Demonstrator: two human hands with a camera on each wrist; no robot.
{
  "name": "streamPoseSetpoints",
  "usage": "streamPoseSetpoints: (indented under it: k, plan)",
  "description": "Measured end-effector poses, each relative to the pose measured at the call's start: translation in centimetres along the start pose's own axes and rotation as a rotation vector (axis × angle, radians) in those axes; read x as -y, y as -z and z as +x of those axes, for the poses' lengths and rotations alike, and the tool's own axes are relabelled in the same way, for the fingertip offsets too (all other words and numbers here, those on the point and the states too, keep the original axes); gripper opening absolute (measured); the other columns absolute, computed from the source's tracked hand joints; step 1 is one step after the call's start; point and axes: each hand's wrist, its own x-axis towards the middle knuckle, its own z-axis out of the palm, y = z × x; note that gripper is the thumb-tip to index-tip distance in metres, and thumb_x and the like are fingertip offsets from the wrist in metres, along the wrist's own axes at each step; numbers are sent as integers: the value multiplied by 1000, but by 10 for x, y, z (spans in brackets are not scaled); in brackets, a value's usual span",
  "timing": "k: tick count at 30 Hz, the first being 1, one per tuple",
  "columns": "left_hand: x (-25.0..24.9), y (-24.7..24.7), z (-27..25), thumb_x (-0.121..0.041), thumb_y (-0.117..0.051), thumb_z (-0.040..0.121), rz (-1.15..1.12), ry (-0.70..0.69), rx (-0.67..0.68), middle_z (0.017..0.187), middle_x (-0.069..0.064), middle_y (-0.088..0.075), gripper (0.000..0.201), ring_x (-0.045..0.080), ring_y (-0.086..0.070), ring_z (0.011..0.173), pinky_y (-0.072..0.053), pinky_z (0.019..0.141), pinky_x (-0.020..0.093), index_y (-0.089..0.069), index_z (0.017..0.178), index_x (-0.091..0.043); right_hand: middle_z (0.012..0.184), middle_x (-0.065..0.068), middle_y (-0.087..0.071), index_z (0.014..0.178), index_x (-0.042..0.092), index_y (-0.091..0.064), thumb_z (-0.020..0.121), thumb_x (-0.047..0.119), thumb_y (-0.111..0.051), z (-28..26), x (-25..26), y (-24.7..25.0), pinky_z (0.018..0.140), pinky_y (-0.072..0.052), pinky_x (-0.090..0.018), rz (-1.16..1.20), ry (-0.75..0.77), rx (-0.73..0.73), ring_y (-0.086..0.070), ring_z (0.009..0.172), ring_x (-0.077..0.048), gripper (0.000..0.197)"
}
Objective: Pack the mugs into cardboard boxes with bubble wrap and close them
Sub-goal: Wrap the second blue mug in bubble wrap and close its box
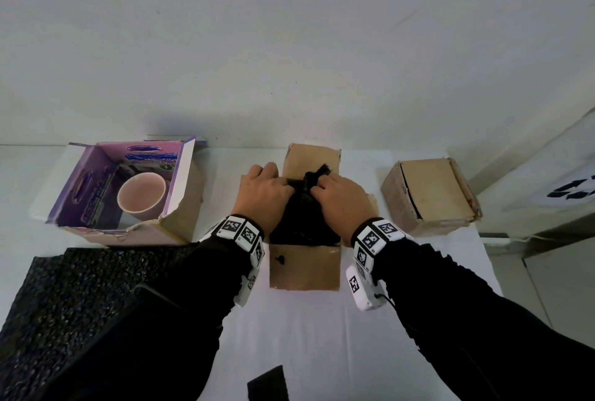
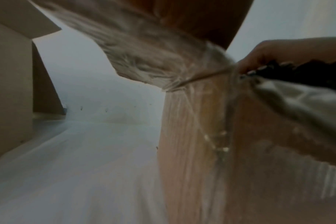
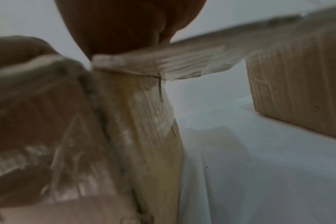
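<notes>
An open brown cardboard box (image 1: 304,268) stands in the middle of the table with its flaps spread. A bundle of black bubble wrap (image 1: 302,223) fills it; whatever is inside the wrap is hidden. My left hand (image 1: 264,188) curls over the bundle's left top. My right hand (image 1: 338,194) pinches the bunched top of the wrap beside it. In the left wrist view the right hand (image 2: 269,60) grips the black wrap (image 2: 307,72) above the box wall (image 2: 192,151). A pink mug (image 1: 141,196) sits bare in the open purple box (image 1: 182,172) at the left.
A closed brown box (image 1: 431,194) stands to the right, seen also in the right wrist view as the closed box (image 3: 297,75). A large black bubble wrap sheet (image 1: 80,288) lies at the near left. A small black scrap (image 1: 269,384) lies at the white table's (image 1: 306,336) front.
</notes>
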Motion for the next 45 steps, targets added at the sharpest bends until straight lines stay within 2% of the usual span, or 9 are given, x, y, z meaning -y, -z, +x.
streamPoseSetpoints:
  k: [3,11,16,22,27,30,35,40,45]
  plan:
    - [-4,0,1,-25,-58,79,82,67,124,79,-6,-61,15,23,-46,88,-32,74,36,-67,68,-23,86,-5,-66,82,13,-69,82,16,-36,0,4,0,72,-43,-34,-73,23,58,-58,88,-26,33]
    - [-11,3,4,-17,-47,87,27,187,132,88,-4,-59,9,20,-58,81,-33,68,28,-54,91,-20,104,-11,-60,103,10,-59,83,34,-55,2,12,5,73,-43,-35,-6,2,86,-55,91,-27,32]
    - [-9,0,-1,-17,-52,83,34,155,139,75,-4,-63,10,22,-53,81,-40,72,34,-55,74,-22,118,-15,-48,118,11,-52,76,33,-66,4,4,0,71,-51,-38,83,-125,-25,-46,101,-32,49]
    - [-8,2,-3,-26,-51,77,110,115,156,63,-5,-58,19,23,-45,87,-30,73,37,-65,66,-20,99,-11,-60,103,8,-60,86,6,-50,8,0,1,62,-39,-33,69,-55,8,-55,89,-29,20]
    - [-8,7,-2,-31,-43,80,114,70,204,78,-1,-61,26,25,-42,100,-26,80,40,-66,80,-20,74,-6,-69,108,10,-54,85,17,-48,4,5,0,84,-35,-38,-97,-28,97,-59,64,-28,25]
    - [-13,2,-4,-35,-42,81,128,91,256,88,-2,-59,30,25,-37,107,-23,85,43,-69,87,-22,79,-5,-67,108,11,-49,87,21,-43,1,8,0,99,-21,-43,-153,-41,185,-58,80,-27,24]
    - [-18,-5,-8,-37,-40,82,119,115,297,100,-2,-58,33,25,-32,112,-21,88,45,-69,90,-24,91,-5,-68,103,14,-53,90,17,-37,-2,5,4,92,-23,-41,-193,39,246,-54,95,-26,21]
    - [-10,-1,-21,-42,-47,83,-7,111,90,94,-4,-62,25,25,-45,103,-32,82,40,-64,88,-24,87,-4,-64,84,16,-60,84,29,-53,-19,-8,5,72,-39,-39,-233,137,6,-52,86,-26,14]
    - [-6,-7,-36,-44,-35,93,-34,22,-80,77,-4,-64,41,26,-53,87,-32,79,40,-63,72,-23,73,-1,-68,93,17,-57,91,42,-33,-30,-6,7,84,-29,-43,-256,87,9,-50,101,-26,35]
